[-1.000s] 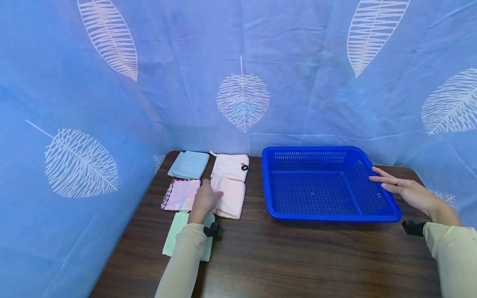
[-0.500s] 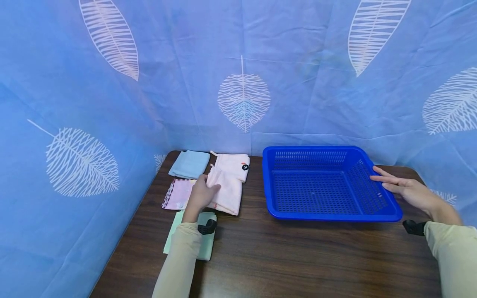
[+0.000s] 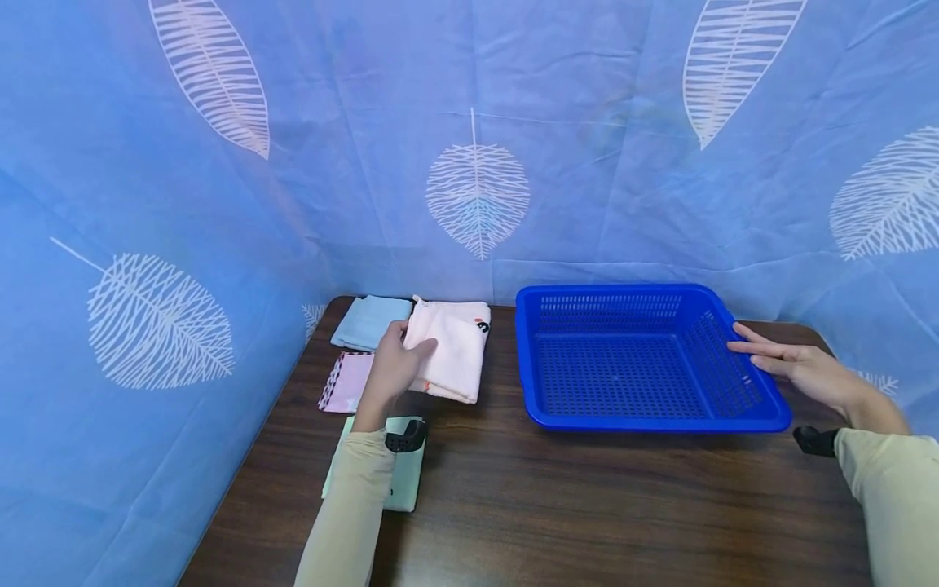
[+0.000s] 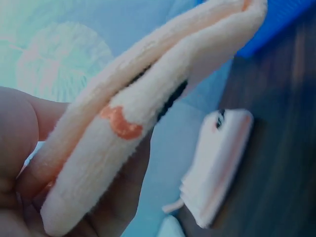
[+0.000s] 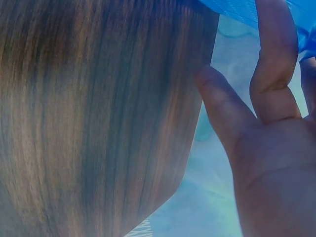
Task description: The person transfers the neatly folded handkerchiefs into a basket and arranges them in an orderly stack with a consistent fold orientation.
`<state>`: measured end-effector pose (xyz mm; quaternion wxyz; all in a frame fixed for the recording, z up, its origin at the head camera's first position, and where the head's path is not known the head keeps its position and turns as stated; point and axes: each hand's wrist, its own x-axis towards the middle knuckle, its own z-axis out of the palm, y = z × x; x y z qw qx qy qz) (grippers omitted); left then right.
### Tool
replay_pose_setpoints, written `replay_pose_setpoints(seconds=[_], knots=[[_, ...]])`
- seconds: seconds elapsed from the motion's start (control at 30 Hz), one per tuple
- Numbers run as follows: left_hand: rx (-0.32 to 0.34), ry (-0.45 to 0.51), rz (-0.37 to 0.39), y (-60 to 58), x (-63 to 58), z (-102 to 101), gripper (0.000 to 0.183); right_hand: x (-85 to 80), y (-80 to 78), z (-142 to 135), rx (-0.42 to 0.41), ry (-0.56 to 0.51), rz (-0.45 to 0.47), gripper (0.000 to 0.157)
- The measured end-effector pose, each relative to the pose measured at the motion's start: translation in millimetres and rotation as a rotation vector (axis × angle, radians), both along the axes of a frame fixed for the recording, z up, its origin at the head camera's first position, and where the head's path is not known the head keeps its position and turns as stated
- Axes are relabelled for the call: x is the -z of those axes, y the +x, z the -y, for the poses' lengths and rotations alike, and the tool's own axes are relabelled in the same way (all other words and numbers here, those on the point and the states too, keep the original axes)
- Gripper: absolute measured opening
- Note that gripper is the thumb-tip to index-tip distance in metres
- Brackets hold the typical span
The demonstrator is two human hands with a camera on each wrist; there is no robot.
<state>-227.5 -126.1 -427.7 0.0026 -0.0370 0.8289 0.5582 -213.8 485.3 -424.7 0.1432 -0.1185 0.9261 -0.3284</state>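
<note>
My left hand (image 3: 390, 368) grips a folded pale pink towel (image 3: 451, 355) by its left edge, lifted off the table. In the left wrist view the folded layers of this towel (image 4: 123, 108) lie between thumb and fingers, with an orange mark showing. Behind it, partly covered in the head view, a second pale pink towel (image 4: 219, 163) lies folded with a black mark. On the right, my right hand (image 3: 817, 377) touches the right rim of a blue plastic basket (image 3: 616, 425) with fairly straight fingers. The basket holds nothing.
Left of the held towel lie a folded light blue towel (image 3: 372, 324) and a pink-purple towel (image 3: 345, 387) with a checked edge. A mint green towel (image 3: 406, 473) sits under my left forearm. A leaf-print blue curtain (image 3: 352, 163) borders the brown table (image 3: 587, 505).
My left hand has taken hold of the nearer pink towel, raised it and moved it slightly away from me, over the second pink towel. The right hand stays at the basket rim.
</note>
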Motion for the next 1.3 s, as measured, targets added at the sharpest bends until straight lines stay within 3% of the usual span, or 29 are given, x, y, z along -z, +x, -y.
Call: replay_pose_setpoints(seconds=[0.23,0.43,0.63,0.97,1.3], knots=[[0.015,0.046,-0.041,-2.6,-21.4,-14,0.061,-0.7,-0.1,0,0.011,0.000,0.003,0.052],[0.011,0.182,-0.067,-7.0,-28.1,-27,0.056,-0.1,0.9,2,0.017,-0.004,0.024,0.053],[0.059,0.347,-0.026,-10.3,-34.5,-35,0.049,-0.4,0.0,2,0.025,0.030,0.012,0.053],[0.107,0.451,0.066,-14.3,-39.4,-53,0.052,0.4,0.1,-1,0.013,0.022,0.012,0.052],[0.157,0.539,0.106,-22.8,-41.6,-75,0.061,0.5,-4.5,1,0.027,-0.004,0.040,0.054]])
